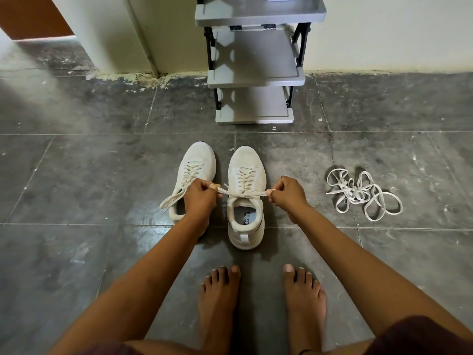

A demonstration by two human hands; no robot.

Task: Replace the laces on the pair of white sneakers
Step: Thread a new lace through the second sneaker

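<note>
Squarely on the dark tiled floor (76, 175) stand two white sneakers, toes pointing at a grey shelf rack (256, 73). The left sneaker (197, 165) is laced, its loose ends trailing off to the left. The right sneaker (245, 160) is laced too, and its lace (243, 194) crosses at the top eyelets. The left hand (199, 198) pinches one end of it with curled fingers, and the right hand (288, 193) pinches the other, both drawn sideways. A tangle of spare laces (363, 194) lies well to the right.
</note>
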